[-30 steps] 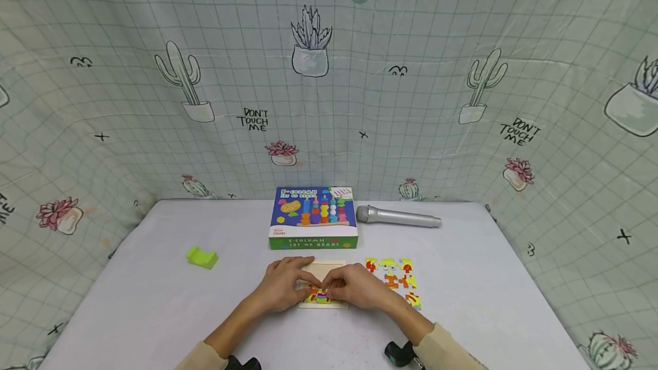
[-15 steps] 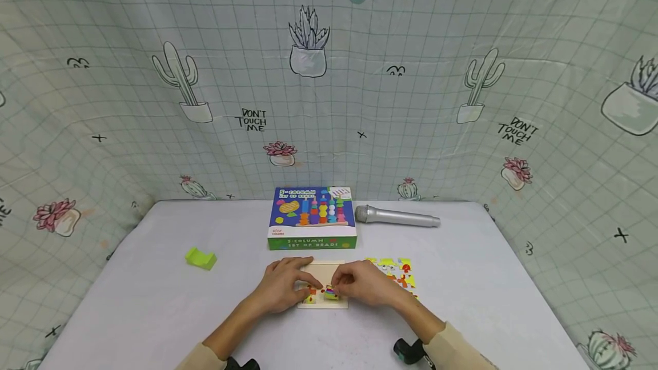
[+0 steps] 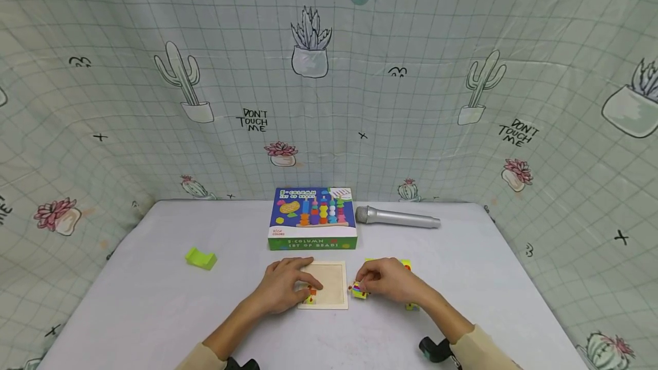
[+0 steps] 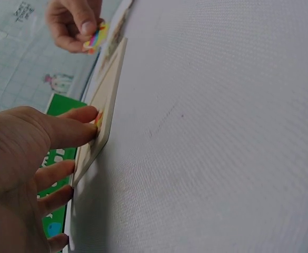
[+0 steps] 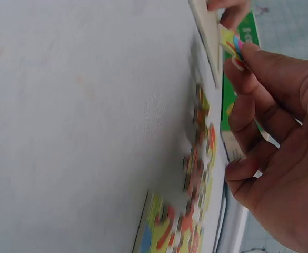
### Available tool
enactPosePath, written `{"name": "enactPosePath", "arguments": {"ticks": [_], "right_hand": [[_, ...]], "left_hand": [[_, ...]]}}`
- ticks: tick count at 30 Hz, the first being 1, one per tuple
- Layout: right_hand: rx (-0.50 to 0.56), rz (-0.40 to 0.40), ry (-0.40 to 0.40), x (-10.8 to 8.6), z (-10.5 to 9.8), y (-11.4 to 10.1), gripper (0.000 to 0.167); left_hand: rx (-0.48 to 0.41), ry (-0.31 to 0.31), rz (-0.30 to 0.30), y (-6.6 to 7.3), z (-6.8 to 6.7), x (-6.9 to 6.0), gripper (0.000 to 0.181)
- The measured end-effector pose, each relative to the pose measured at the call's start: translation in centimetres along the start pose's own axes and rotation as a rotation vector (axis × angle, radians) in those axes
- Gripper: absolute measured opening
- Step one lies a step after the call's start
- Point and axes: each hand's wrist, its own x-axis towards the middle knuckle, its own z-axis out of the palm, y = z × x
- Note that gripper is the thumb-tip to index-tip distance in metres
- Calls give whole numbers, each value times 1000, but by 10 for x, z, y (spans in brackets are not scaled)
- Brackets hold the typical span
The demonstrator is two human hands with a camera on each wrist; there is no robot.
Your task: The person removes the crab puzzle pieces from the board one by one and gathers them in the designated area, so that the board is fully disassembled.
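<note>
A shallow wooden puzzle tray [image 3: 333, 285] lies on the white table before me. My left hand [image 3: 280, 285] rests along its left side, thumb and index finger touching a yellow and orange puzzle piece [image 3: 311, 296] in the near left corner. The other fingers of that hand lie spread at the tray's edge. Just off the tray's right side, my right hand [image 3: 392, 281] pinches a yellow puzzle piece [image 3: 358, 290] with rainbow stripes between thumb and index finger, raised above the table. Loose puzzle pieces [image 5: 193, 174] lie beneath and beyond the right hand, which partly hides them in the head view.
Behind the tray stands a blue and green bead-set box [image 3: 312, 218]. A silver microphone [image 3: 398, 217] lies to the right of the box. At the left is a bright green block [image 3: 201, 258] with a curved notch. A patterned cloth [image 3: 329, 101] hangs behind the table.
My right hand has lifted the rainbow-striped puzzle piece out of the tray and carried it right, past the tray's edge. My left hand has stayed in place on the tray.
</note>
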Motion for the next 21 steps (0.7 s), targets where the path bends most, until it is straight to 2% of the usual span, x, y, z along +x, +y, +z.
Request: {"name": "enactPosePath", "arguments": {"ticks": [4, 12, 21], "right_hand": [[-20, 24, -12, -10, -12, 10, 15], [-71, 51, -13, -23, -32, 22, 12], [-50, 97, 0, -29, -39, 28, 15]], "left_hand": [[-3, -2, 5, 1, -1, 0, 18], [0, -8, -1, 0, -1, 0, 18], [6, -18, -13, -1, 0, 0, 18]]}}
